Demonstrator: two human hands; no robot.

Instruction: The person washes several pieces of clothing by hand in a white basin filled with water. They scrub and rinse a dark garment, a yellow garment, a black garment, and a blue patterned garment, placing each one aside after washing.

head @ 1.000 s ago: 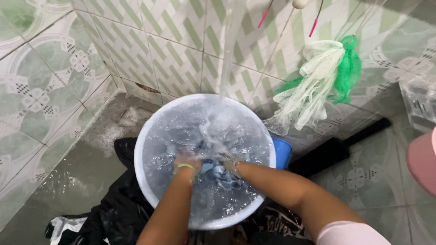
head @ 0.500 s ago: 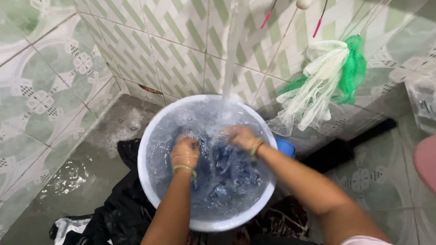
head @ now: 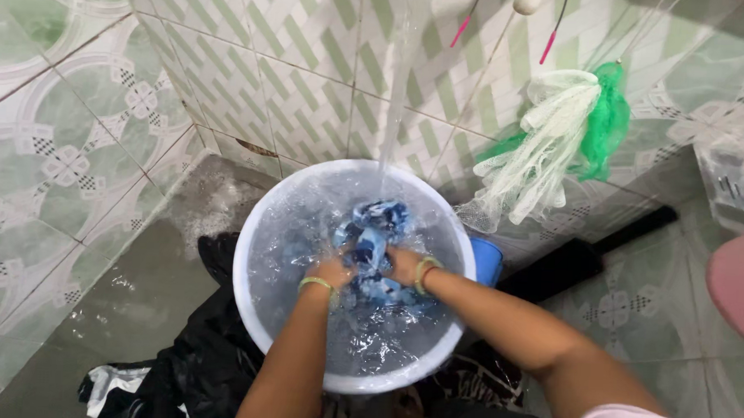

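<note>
Half a second ago the two hands were spread apart near the far rim of the round white plastic basin [head: 249, 308]; now they have drawn together at its middle, and a bunched blue patterned wet cloth [head: 369, 234] has risen above the water between them. The left hand [head: 330, 273] and the right hand [head: 401, 265] both have their fingers closed on the near end of that cloth, each wrist wearing a thin green bangle.

The basin stands on a wet grey-green tiled floor [head: 130, 299], close against a wall of green-and-white patterned tiles [head: 253, 73]. A stream of tap water [head: 395, 103] falls into the basin's far side. Dark crumpled clothes [head: 193, 368] lie on the floor against the basin's near left. White and green mesh netting [head: 556, 133] hangs on the wall to the right, and a pink plastic bucket [head: 736, 283] sits at the right edge.
</note>
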